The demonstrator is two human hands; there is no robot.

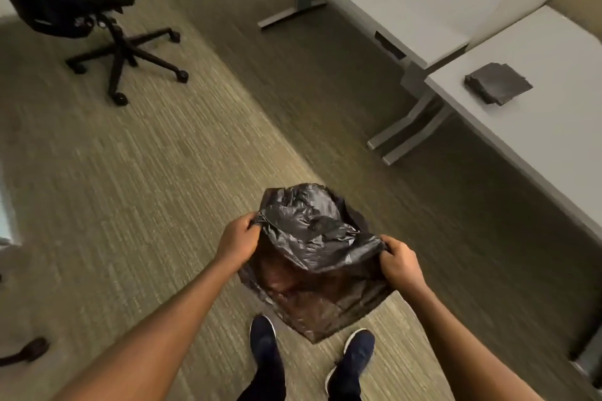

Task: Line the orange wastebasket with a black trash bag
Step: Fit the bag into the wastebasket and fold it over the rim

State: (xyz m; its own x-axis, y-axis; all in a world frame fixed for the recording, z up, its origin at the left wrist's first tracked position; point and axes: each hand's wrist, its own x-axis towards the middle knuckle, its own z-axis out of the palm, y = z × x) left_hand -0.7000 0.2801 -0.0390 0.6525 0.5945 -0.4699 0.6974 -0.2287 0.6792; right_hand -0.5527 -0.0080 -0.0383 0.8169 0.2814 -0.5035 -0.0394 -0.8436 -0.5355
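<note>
Trash bag point(312, 238) held over carpet point(130, 189) | thin, light, limp, slippery; grip at rim | left hand point(237, 238), right hand point(402, 262) each pinching opposite edges | wastebasket unclear, orange tint through film | spare bags point(496, 83) on counter point(553, 52)

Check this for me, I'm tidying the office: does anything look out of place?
Little stands out. A dark object lies loose on the carpet at the left edge; I cannot tell what it is. The black trash bag is just crumpled between both hands.
</note>
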